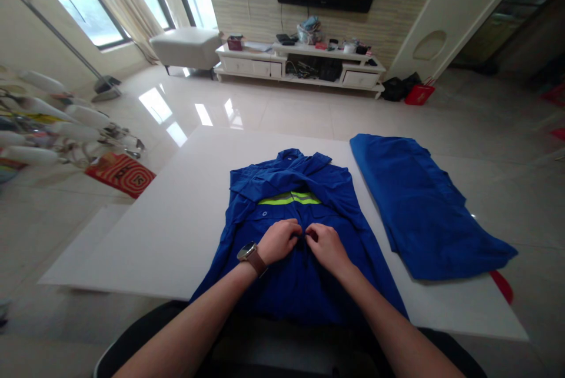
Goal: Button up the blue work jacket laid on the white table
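Observation:
A dark blue jacket [353, 248] with a yellow-green and grey reflective stripe lies spread on the white table [176, 213], its collar at the far end and its sleeves crossed over the chest. My left hand [279, 241], with a watch on the wrist, pinches the front of the jacket near its centre line. Just to the right, my right hand [325, 244] has its fingers closed on the other side of the same front line. A small gap separates the two hands. The fingertips are partly hidden in the dark cloth.
Folded blue cloth [424, 207] lies at the table's right side. Beyond the table stand a white TV cabinet [251, 66] and a grey bench [189, 48]. An orange-red bag [121, 175] is on the left, and a red bag [419, 92] rests on the floor behind.

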The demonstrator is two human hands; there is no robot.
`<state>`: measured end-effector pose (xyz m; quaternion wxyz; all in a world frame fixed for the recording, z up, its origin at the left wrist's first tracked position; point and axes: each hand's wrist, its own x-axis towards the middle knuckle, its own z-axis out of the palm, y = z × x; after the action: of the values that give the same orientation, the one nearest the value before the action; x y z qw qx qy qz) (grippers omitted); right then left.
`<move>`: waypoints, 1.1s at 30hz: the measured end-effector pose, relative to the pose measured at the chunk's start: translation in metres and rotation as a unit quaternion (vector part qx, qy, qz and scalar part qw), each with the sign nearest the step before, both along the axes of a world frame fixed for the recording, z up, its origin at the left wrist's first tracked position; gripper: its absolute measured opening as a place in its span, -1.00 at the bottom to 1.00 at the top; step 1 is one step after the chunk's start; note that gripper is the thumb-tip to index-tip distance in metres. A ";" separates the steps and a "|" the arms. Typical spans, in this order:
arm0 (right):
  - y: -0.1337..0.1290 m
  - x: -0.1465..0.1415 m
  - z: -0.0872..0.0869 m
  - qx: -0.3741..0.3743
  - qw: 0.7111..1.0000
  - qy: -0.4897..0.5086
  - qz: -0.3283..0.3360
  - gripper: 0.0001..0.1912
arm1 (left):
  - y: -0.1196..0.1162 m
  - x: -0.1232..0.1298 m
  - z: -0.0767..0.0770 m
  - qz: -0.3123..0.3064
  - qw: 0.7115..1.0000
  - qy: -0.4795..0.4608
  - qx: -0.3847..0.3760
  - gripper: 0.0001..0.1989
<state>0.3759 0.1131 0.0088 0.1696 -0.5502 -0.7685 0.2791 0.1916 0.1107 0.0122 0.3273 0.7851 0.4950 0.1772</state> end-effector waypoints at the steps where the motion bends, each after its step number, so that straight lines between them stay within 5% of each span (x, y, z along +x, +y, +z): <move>1: 0.001 0.001 0.000 0.006 1.000 -0.010 -0.008 -0.84 | -0.001 0.000 0.001 -0.002 1.000 0.002 -0.003 -0.73; 5: 0.005 0.003 0.005 0.023 0.999 -0.037 -0.012 -0.80 | -0.007 -0.002 0.002 -0.012 0.999 0.020 -0.024 -0.70; 10: -0.003 0.002 0.012 0.017 0.996 -0.058 0.066 -0.67 | -0.002 -0.017 0.000 -0.017 0.996 0.029 -0.077 -0.79; 16: -0.014 0.000 0.016 -0.075 0.981 -0.107 0.143 -0.83 | 0.018 -0.042 0.005 0.143 0.982 0.125 0.005 -0.74; 19: -0.009 0.001 0.016 -0.035 0.987 -0.079 0.134 -0.88 | 0.020 -0.048 0.000 0.198 0.956 0.213 -0.037 -0.67; 25: 0.008 0.005 0.011 0.050 0.993 -0.071 0.074 -0.70 | 0.022 -0.050 -0.010 0.186 0.953 0.230 -0.064 -0.61; 31: 0.005 0.007 0.011 0.057 0.995 -0.058 0.062 -0.71 | 0.026 -0.048 0.019 0.252 0.952 0.158 0.074 -0.62; 33: 0.004 0.005 0.013 0.058 0.997 -0.030 0.049 -0.66 | 0.024 -0.042 0.027 0.227 0.959 0.098 0.138 -0.57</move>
<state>0.3812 0.1175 0.0220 0.1641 -0.5089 -0.8144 0.2254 0.1496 0.1342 0.0387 0.1166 0.7033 0.6603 0.2361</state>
